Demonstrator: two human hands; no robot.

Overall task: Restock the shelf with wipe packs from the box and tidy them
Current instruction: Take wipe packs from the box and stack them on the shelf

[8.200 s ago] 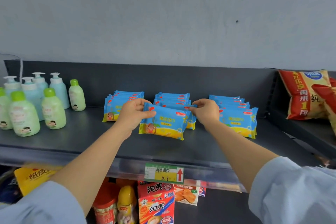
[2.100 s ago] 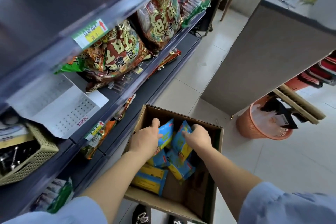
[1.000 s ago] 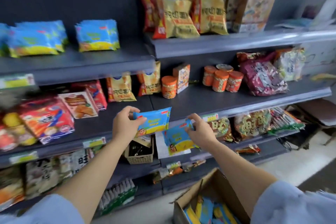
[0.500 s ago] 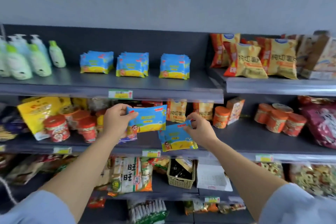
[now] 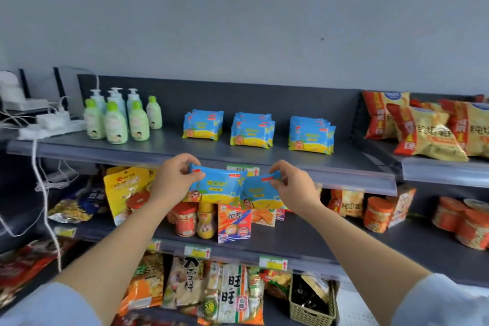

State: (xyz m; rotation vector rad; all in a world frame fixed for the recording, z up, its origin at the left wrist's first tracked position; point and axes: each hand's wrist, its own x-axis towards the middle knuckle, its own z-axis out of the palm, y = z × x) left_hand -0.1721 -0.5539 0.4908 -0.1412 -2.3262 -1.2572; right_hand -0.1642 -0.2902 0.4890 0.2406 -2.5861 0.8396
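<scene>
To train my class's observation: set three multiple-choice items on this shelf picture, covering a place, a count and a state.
1. The stacks of wipe packs on the top shelf stand where, against the green bottles? A) left B) behind C) right
2. How many stacks are there? A) three B) two C) five
3. What do the left hand and right hand do? A) hang empty B) each grips one wipe pack C) share one bottle
Answers: 1 C, the bottles stand further left; 2 A, three separate piles show; 3 B, each hand pinches a pack.
</scene>
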